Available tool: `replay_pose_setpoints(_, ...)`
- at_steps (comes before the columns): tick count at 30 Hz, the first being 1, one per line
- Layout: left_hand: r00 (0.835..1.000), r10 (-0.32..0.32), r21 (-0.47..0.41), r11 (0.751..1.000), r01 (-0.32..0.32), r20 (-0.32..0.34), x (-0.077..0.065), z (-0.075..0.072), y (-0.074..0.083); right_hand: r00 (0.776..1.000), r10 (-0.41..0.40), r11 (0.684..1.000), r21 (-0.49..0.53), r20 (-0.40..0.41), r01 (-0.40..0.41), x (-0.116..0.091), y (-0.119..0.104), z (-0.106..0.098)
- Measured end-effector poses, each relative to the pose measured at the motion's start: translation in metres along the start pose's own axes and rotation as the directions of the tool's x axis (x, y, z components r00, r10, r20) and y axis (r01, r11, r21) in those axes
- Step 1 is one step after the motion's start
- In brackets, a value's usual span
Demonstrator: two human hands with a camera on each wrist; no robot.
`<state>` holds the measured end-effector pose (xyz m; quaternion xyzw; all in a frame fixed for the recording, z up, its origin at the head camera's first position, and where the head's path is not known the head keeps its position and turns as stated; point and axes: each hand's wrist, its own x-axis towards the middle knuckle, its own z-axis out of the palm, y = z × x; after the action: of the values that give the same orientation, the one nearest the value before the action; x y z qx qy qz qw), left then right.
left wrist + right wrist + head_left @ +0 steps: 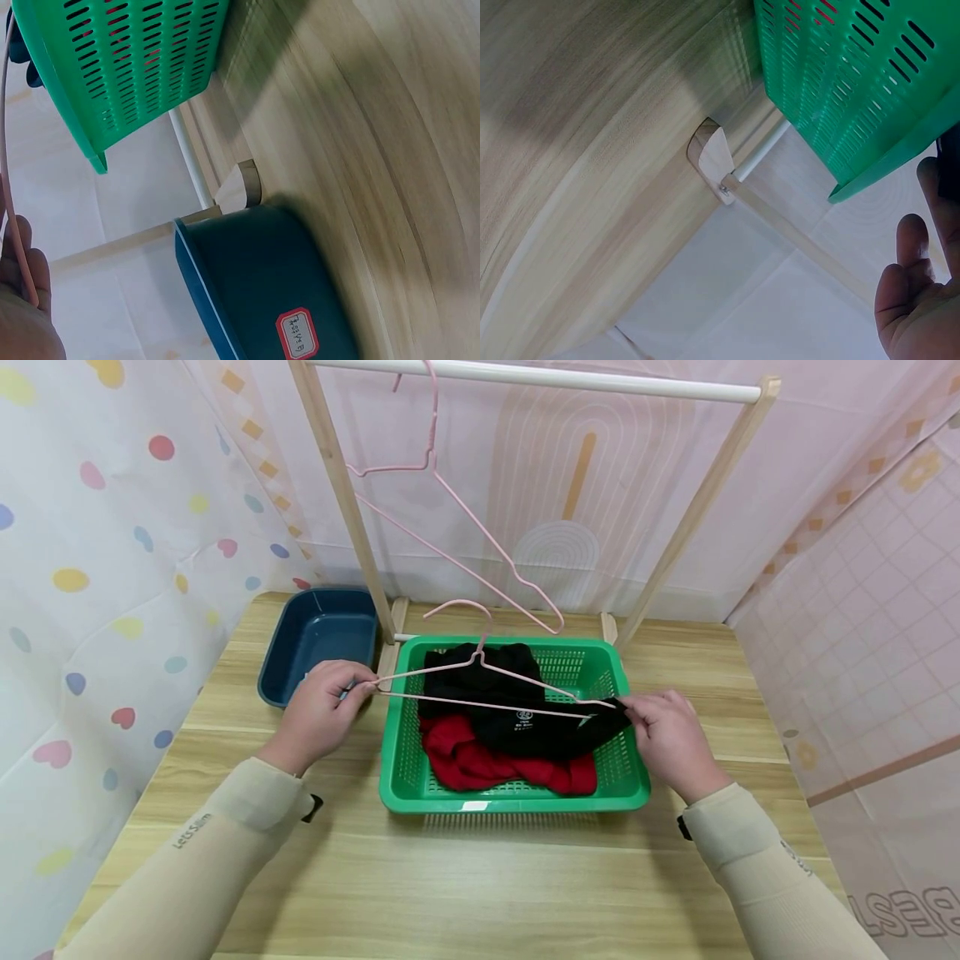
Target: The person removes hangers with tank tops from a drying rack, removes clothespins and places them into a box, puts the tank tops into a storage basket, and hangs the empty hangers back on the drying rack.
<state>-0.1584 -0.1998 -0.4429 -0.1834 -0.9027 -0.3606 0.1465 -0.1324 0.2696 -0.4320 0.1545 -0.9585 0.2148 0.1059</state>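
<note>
My left hand [321,706] pinches the left corner of a pink wire hanger [480,652], held with its hook up above the green basket [517,804]. At the other end, my right hand [671,735] pinches the edge of a black garment [555,735] with small white print. The hanger's right corner disappears into the cloth there. Most of the black garment lies in the basket, over a red garment [472,756]. In the left wrist view the hanger wire [15,232] crosses my fingers; the right wrist view shows my right fingers [911,240] below the basket rim.
Behind the basket stands a rack with wooden posts [337,477] and a white rail [562,378]. A second pink hanger [472,518] hangs from it at the left. A dark blue basin [272,647] sits left of the basket on the wooden table [487,893].
</note>
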Motion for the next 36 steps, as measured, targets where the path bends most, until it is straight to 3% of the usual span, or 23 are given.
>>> replay_pose_setpoints(24, 1.000, -0.023, -0.016, 1.000, 0.023, -0.011, -0.0018, -0.0074, -0.0043, 0.999, 0.028, 1.000, -0.005, 0.023, -0.027, -0.0013, 0.0018, 0.0004)
replay_pose_setpoints(36, 0.999, -0.027, -0.025, 0.999, 0.026, -0.017, -0.0025, -0.0081, -0.0043, 1.000, 0.008, 1.000, -0.005, -0.006, -0.008, -0.0014, 0.0034, 0.0025)
